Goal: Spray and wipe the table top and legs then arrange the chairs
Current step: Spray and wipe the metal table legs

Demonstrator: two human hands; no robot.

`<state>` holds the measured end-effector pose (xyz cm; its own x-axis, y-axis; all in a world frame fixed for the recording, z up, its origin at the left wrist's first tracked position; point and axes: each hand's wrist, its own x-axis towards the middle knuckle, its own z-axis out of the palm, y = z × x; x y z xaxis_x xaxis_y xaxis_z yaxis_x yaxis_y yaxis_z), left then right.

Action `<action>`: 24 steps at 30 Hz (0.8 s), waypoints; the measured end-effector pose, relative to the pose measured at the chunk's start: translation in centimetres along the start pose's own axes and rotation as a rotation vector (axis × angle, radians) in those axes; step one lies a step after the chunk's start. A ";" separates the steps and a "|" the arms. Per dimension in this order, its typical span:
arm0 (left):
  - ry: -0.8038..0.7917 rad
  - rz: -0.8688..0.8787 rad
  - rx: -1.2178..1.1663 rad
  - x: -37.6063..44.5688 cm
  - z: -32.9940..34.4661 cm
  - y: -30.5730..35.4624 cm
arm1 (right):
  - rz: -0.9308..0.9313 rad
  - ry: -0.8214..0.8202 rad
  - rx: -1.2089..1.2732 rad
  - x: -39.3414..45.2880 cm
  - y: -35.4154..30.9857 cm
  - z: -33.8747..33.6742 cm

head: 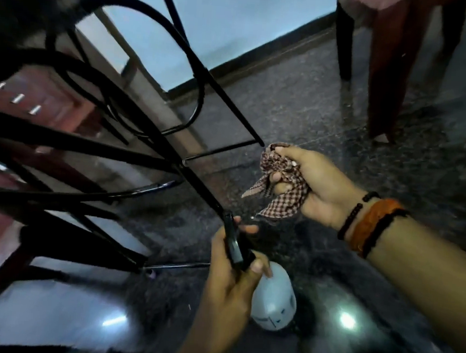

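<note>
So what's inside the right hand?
The right hand grips a bunched brown checked cloth, its corners hanging out below the fingers. How much cloth is balled inside the palm is hidden.

The spray bottle (272, 299) has a pale, whitish translucent body and a black trigger head (236, 246); it hangs low over the dark speckled floor with its nozzle aimed up toward the table frame. The checked brown-and-white cloth (278, 185) is crumpled into a loose wad, one corner dangling free to the left. The table's black metal legs (198, 173) are thin rods and curved hoops crossing one another at the left, near the bottle's head. A brown chair leg (384, 77) stands on the floor beyond, well apart.
</note>
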<state>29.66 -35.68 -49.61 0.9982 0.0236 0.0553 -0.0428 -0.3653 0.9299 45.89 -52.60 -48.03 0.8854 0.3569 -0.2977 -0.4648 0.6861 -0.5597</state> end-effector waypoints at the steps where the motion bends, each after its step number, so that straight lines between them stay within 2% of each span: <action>1: 0.026 0.027 0.008 0.5 -0.2 -0.7 | -0.037 -0.018 -0.010 0.9 1.0 -0.3; 6: 0.127 0.146 0.018 1.7 -1.6 -3.1 | -0.176 -0.096 -0.130 3.1 5.3 -1.8; 11: 0.079 0.144 0.011 1.9 -2.3 -4.3 | -0.200 -0.062 -0.238 4.4 7.1 -1.6; 16: 0.018 0.093 0.001 1.4 -2.6 -4.1 | -0.215 -0.051 -0.197 4.7 7.3 -1.4; 24: -0.009 0.128 0.009 1.3 -3.2 -3.9 | -0.225 -0.078 -0.208 4.5 8.4 -0.2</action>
<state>30.97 -31.21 -52.03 0.9849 -0.0325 0.1703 -0.1700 -0.3727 0.9122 45.93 -45.33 -54.20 0.9601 0.2636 -0.0930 -0.2409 0.6115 -0.7537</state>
